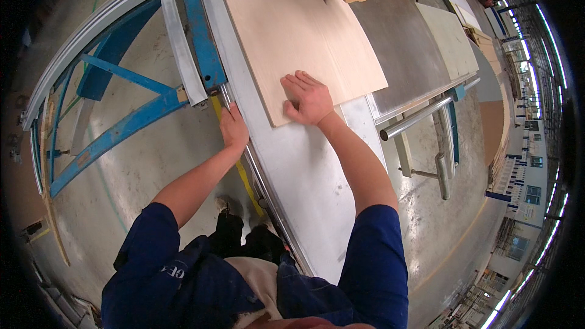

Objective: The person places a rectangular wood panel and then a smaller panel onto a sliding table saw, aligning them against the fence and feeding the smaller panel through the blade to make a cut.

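Wood panel (pixel 286 30) at twelve o'clock on the metal desk (pixel 308 176) should sit steadiest under light, even pressure from the right hand (pixel 311 103), loosely open on its near end, while the left hand (pixel 234 128), grip unclear, meets the rail (pixel 258 180) at ten o'clock.

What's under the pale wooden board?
A light metal table shows past the left and near edges of the pale board, a dark tabletop past its right. Whatever the board covers is hidden.
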Motion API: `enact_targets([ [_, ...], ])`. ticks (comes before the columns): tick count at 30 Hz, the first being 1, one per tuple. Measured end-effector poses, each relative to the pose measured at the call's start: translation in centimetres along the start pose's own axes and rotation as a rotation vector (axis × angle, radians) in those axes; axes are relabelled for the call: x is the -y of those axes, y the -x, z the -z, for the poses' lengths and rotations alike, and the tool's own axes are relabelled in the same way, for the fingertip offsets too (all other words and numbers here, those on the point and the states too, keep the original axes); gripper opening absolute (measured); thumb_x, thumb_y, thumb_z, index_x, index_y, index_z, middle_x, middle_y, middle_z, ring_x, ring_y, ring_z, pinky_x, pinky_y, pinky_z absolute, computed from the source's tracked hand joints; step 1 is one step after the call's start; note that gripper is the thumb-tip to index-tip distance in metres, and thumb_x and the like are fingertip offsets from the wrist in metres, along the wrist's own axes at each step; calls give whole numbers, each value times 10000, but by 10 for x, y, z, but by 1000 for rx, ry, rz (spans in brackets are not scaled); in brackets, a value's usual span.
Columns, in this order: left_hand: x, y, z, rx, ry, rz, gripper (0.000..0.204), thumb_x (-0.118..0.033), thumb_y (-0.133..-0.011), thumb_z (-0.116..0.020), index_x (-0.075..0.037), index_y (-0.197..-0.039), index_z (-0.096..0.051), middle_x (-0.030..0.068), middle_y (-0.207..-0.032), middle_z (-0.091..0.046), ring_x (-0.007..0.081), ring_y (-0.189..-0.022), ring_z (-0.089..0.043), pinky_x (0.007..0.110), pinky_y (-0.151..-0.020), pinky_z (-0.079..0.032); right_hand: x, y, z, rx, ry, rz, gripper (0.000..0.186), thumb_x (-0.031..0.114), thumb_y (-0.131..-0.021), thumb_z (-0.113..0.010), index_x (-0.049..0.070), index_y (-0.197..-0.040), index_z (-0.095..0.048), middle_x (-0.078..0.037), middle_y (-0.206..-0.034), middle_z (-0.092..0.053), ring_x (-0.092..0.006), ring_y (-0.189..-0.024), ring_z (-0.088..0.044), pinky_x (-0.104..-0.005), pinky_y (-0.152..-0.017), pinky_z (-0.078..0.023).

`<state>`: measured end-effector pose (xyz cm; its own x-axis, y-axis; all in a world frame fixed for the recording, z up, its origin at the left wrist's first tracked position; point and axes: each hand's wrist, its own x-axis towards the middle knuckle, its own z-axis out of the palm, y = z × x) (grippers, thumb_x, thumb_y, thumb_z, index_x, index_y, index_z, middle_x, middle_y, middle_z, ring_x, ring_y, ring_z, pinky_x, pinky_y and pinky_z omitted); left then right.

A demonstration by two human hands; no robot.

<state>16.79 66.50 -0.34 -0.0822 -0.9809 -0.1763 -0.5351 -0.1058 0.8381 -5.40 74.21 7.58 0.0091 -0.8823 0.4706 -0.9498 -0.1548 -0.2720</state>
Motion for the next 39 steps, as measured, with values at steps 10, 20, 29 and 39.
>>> enact_targets([
  [10, -22, -63, 7, 56, 7, 32, 565, -469, -1111, -358, 49, -987, -547, 333, -971, -650, 525, -965, -619, 567, -870, -469, -22, -57, -24, 27, -2, -32, 472, 260, -772, -665, 71, -1203, -698, -105, -1244, -719, -360, -1172, -673, -440, -1088, -524],
  [20, -37, -118, 1, 2, 45, 11, 604, -477, -1109, -389, 78, -980, -589, 338, -961, -646, 514, -941, -624, 565, -858, -459, -44, -109, -42, -1, -27, -5, 451, 247, -777, -658, 56, -1184, -700, -98, -1229, -725, -367, -1139, -681, -443, -1061, -534],
  [29, -44, -174, -3, 14, 26, 0, 589, -471, -1108, -403, 73, -977, -587, 330, -956, -642, 505, -941, -622, 564, -847, -456, -69, -153, -66, 8, 5, 0, 459, 249, -777, -662, 58, -1192, -708, -102, -1245, -727, -351, -1165, -678, -426, -1073, -529],
  [39, -54, -233, -8, 9, -7, 5, 587, -469, -1104, -402, 77, -1001, -594, 346, -1031, -649, 520, -1018, -616, 558, -895, -456, -96, -199, -92, 14, 21, 7, 476, 261, -786, -672, 81, -1226, -694, -94, -1258, -721, -337, -1178, -675, -421, -1079, -525],
])
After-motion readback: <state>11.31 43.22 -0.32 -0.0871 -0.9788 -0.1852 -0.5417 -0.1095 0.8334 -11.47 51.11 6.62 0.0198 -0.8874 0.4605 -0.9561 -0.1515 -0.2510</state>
